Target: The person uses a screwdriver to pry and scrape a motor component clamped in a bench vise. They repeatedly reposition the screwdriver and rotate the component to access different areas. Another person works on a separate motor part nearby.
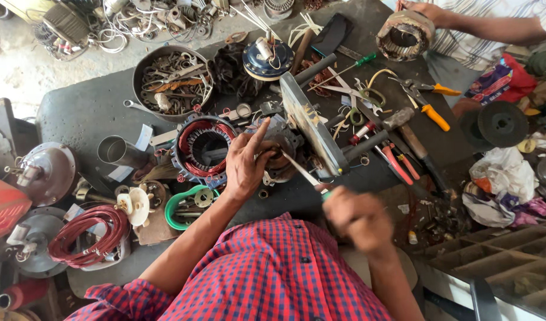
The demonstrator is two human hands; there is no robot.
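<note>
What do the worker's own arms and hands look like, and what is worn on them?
Both hands are bare: no gloves, rings or watch show on the left hand or the blurred right hand. Short red-and-blue checked shirt sleeves end above the elbows, leaving the forearms uncovered.
</note>
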